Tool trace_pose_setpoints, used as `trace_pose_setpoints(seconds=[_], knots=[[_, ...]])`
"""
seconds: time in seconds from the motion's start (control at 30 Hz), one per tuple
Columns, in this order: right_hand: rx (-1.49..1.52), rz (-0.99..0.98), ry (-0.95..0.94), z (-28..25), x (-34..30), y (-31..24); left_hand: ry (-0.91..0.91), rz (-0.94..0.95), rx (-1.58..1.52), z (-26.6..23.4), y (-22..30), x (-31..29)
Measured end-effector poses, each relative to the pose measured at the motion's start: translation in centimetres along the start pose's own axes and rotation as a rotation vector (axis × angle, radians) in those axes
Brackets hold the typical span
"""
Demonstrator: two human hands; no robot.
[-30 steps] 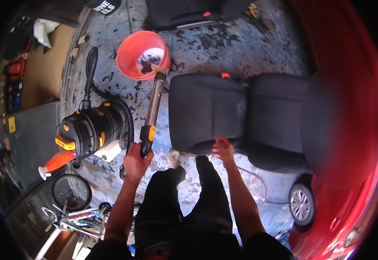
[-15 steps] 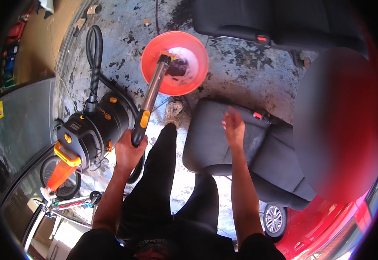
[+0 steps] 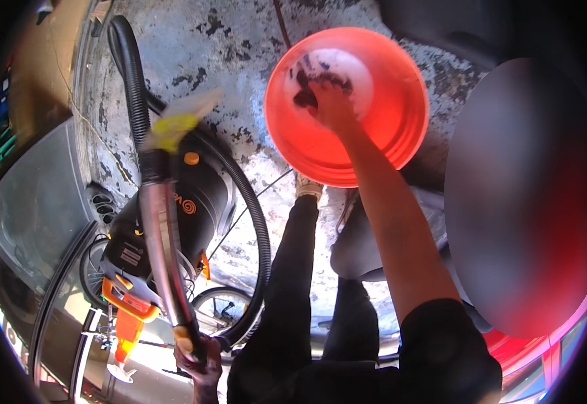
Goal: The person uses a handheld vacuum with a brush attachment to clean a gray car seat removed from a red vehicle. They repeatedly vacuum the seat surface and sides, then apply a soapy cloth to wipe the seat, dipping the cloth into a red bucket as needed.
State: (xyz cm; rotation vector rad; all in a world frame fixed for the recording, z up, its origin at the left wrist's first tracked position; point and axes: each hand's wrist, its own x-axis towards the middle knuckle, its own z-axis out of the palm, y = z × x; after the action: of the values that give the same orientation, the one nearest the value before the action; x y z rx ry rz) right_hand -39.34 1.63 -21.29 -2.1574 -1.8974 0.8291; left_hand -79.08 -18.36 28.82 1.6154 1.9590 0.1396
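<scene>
My left hand is closed around the grip of a vacuum cleaner wand, low at the left. The wand points up and away, with a clear-and-yellow nozzle blurred by motion at its far end. My right hand reaches down into an orange-red bucket. Its fingers close on a dark, cloth-like thing amid whitish foam at the bottom. The fingertips are partly hidden, and the dark thing's exact kind is unclear.
A black vacuum cleaner with orange parts stands left, its ribbed hose looping around it. Dark car seats lie right of the bucket, the nearer seat beside my leg. A red car is at lower right. Bicycle parts show at lower left.
My right hand has gone from over the seat into the bucket, onto the dark thing. My left hand has swung the wand left and back, away from the bucket.
</scene>
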Motion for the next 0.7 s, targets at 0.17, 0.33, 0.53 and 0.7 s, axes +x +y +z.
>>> trace_pose_setpoints(seconds=[0.17,0.33,0.53,0.7], knots=[[-0.192,0.059,-0.204,7.6,1.1,0.1,0.052,-0.46,-0.374,3.3,1.8,4.4],[0.13,-0.036,-0.478,8.0,-0.6,4.5,-0.137,-0.65,-0.133,8.8,0.0,7.6],[0.188,0.032,-0.527,-0.1,-3.8,3.0,-0.123,-0.596,0.07,17.8,-3.4,7.8],[0.194,0.0,-0.398,-2.3,-5.5,4.5,-0.328,-0.261,-0.042,19.2,-1.9,7.8]])
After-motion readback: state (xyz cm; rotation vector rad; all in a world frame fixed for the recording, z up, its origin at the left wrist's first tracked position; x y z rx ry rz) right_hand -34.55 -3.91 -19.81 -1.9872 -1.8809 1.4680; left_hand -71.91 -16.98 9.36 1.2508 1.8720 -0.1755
